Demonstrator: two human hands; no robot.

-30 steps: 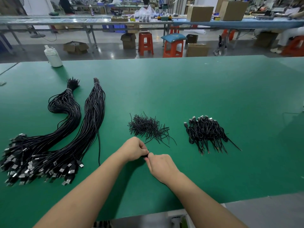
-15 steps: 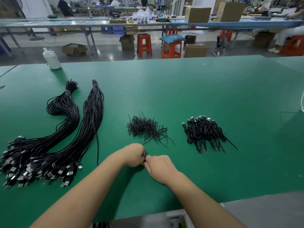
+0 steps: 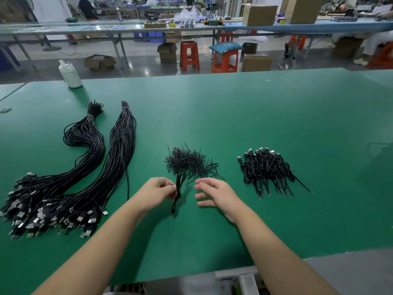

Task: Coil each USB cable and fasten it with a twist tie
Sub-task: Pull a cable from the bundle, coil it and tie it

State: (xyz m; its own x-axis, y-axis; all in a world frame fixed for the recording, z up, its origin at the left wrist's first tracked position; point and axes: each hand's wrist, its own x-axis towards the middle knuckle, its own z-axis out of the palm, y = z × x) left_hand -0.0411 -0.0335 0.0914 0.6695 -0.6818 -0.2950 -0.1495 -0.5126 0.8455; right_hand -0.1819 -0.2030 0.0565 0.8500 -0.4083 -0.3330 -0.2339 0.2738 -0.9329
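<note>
My left hand pinches a coiled black USB cable, which hangs upright just above the green table. My right hand hovers to the right of the coil with fingers spread, holding nothing. Behind my hands lies a loose pile of black twist ties. Two long bundles of uncoiled USB cables stretch along the left, plugs toward me. A heap of coiled, tied cables sits to the right.
A white plastic bottle stands at the table's far left edge. Beyond the table are orange stools, cardboard boxes and another workbench. The table's near edge runs just below my forearms.
My hands were pressed together on the cable. Now my right hand has let go and moved right with fingers spread; my left hand alone holds the coil.
</note>
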